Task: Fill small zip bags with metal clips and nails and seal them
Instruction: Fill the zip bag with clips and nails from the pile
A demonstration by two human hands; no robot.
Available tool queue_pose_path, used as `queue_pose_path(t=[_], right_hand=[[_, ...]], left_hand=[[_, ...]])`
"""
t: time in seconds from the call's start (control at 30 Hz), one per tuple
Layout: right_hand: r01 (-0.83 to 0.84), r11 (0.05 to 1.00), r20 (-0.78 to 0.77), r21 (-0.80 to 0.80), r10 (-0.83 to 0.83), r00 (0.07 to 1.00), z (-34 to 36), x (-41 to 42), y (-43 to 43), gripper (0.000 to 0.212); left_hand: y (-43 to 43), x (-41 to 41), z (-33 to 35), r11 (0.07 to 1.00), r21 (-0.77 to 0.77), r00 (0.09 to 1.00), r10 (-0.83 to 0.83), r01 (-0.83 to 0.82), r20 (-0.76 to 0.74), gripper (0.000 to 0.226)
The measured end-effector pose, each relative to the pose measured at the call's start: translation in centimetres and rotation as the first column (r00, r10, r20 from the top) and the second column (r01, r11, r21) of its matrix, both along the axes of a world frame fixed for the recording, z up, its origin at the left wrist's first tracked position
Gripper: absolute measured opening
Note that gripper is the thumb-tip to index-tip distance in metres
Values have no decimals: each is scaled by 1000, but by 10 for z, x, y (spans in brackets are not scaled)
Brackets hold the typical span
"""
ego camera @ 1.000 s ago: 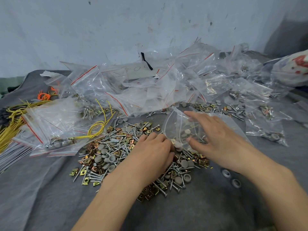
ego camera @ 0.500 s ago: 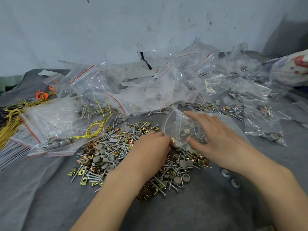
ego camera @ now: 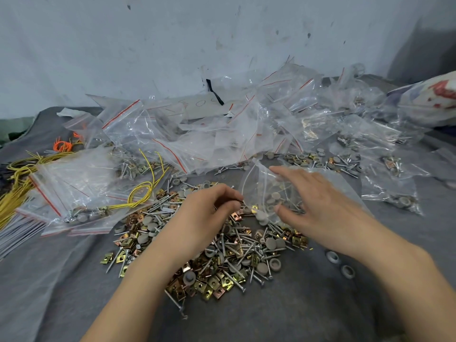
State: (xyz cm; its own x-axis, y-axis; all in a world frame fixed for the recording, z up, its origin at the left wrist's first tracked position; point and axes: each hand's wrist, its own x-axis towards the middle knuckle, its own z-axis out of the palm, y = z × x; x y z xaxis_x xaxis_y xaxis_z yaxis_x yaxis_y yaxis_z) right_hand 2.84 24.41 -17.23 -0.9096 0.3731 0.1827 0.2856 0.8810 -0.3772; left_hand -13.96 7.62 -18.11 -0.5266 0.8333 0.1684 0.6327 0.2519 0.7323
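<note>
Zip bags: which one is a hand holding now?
The clear bag that the right hand grips, beside the loose pile; all other bags lie untouched.

Left hand (ego camera: pixel 207 211) pinches a nail (ego camera: pixel 237 200); right hand (ego camera: pixel 318 203) holds the zip bag (ego camera: pixel 259 183).

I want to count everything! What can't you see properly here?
Head view:
- What the left hand holds: its fingers hide it.
- Count of parts in the bag: right hand covers them.
- Yellow wires: cut off by the left edge.
- Printed sack: cut off by the right edge.
</note>
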Motion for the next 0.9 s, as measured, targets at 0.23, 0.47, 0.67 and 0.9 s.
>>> queue_pose_path(t=[0.23,0.47,0.67,0.9], right_hand=[[-3,1000,-5,9,3,1000,-2,-2,1,69],[2,1000,-37,-10,-3,999,-4,-3,3,79],[-6,1000,-7,20,6,1000,-3,-4,1,81],[0,1000,35,31,-1,999,-2,-2,-1,86]], left_hand=[[20,-3,2,988,9,984,154,-154,-93,15],[47,14,14,983,153,978,-126,101,163,21],[35,3,17,977,201,965,21,-76,262,23],[0,-7,19,989,118,995,79,-86,60,20]])
